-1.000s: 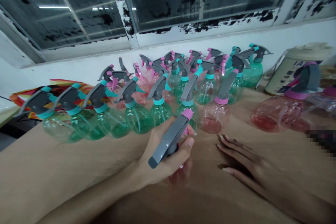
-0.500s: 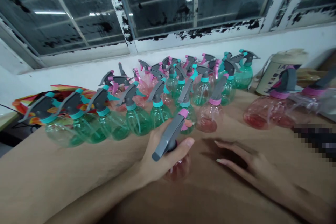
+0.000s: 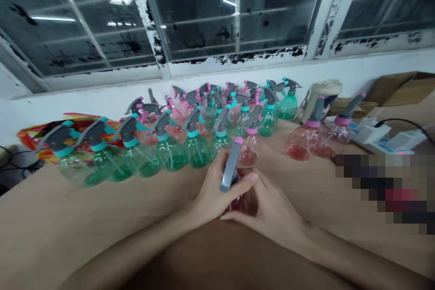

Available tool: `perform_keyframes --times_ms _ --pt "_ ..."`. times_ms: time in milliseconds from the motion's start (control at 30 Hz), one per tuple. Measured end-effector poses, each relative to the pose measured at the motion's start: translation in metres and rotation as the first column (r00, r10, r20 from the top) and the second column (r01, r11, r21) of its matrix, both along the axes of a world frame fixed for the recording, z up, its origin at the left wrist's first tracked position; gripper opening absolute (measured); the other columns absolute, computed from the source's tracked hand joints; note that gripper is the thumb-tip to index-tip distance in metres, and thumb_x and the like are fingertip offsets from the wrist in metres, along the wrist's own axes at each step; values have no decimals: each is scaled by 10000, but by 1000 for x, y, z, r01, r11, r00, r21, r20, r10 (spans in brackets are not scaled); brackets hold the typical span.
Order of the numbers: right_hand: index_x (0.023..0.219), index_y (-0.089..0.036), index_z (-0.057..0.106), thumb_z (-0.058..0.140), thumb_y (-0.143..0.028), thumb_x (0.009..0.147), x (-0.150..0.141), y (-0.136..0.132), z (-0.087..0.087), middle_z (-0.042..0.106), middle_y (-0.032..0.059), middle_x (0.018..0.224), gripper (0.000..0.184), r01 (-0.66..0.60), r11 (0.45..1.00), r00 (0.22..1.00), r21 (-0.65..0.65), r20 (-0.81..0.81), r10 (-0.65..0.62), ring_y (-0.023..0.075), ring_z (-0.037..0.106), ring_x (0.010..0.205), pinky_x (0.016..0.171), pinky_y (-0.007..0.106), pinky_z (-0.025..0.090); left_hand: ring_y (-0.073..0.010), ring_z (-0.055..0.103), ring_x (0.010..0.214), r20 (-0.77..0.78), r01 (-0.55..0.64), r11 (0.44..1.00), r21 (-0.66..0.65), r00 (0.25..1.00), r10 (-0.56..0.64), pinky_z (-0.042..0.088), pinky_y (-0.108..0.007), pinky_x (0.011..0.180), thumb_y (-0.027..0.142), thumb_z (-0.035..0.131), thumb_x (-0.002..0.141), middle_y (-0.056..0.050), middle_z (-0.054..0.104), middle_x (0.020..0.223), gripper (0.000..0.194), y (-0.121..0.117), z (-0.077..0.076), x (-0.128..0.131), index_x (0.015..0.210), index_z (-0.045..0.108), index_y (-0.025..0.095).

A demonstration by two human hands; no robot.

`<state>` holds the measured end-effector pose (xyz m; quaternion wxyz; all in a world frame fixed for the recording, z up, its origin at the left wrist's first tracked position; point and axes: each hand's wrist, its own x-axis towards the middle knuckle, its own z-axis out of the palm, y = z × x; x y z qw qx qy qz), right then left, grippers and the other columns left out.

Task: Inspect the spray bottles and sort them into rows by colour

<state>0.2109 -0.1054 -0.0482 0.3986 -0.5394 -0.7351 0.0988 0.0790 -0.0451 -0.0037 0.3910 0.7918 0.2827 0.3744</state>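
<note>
I grip a pink spray bottle (image 3: 231, 168) with my left fingers (image 3: 244, 185), my right fingers (image 3: 245, 220) curl round its body, green bottles (image 3: 171, 156) stand beyond it.

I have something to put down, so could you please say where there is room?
Bare table lies between the green bottles and left arm, and between the right hand and the rightmost pink bottles. More bottles crowd toward the wall.
</note>
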Motion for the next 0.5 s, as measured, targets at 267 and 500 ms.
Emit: perform_keyframes --times_ms 267,500 --pt "1038 -200 514 560 -475 812 71 -20 6 625 79 979 360 100 994 982 41 159 -105 241 584 898 743 405 488 -289 440 1216 -30 150 989 -12 988 -150 353 -490 1026 335 670 756 -103 457 1330 685 -9 -6 39 1326 306 227" --pt "1090 -176 557 544 -602 767 137 13 5 611 120 1102 534 235 951 897 199 332 -291 306 538 1056 866 483 447 -226 526 1069 -221 103 995 -17 970 -104 435 -435 942 226 620 779 -48 476 1276 473 -8 -50 23 1206 419 261"
